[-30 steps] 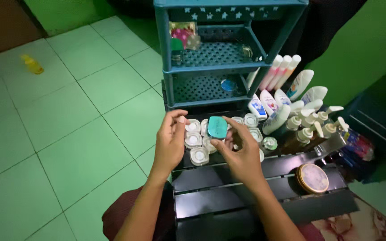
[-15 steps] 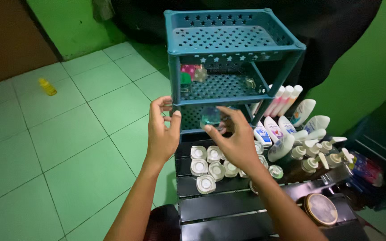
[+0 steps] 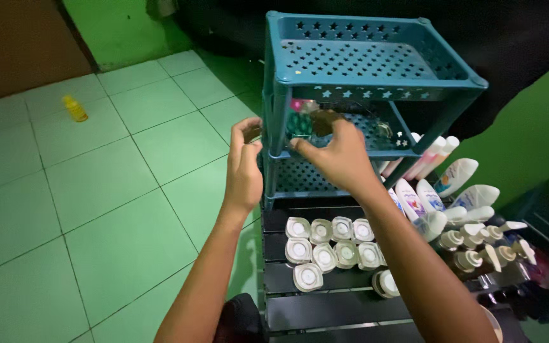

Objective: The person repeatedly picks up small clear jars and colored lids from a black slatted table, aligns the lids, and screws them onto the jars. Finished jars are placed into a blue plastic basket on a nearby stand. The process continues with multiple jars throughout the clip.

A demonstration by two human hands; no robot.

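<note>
1. We are holding a small teal jar [image 3: 300,124] in our right hand [image 3: 338,155], at the upper middle of the frame. The grip of this hand is pinching the jar between the thumb and the fingers.

2. A second ago this jar was low in the frame, just above the group of white-capped jars [image 3: 328,244] on the black tabletop [image 3: 325,311]. Now it is raised to the middle tier of the teal plastic rack [image 3: 376,76], so the jar is leaving the tabletop and is arriving at the shelf.

3. The jar is standing at the left front opening of the middle tier, just behind the corner post of the rack. We cannot tell whether its bottom is already resting on the perforated shelf or is a little above it.

4. Our left hand [image 3: 244,166] is hovering just left of the rack, near the corner post. Its fingers are curled and loosely spread, and it is holding nothing; we cannot tell if it is touching the post.

5. Deeper on the same tier, some small things are lying: a pink one [image 3: 297,105] near the jar and a dark one [image 3: 384,130] at the right.

6. At the right of the frame, white and pink bottles [image 3: 436,190] and pump bottles [image 3: 478,244] are standing close together beside the rack.

7. On the green tiled floor [image 3: 109,178], at the upper left, a small yellow bottle [image 3: 75,108] is lying well apart from everything.
</note>
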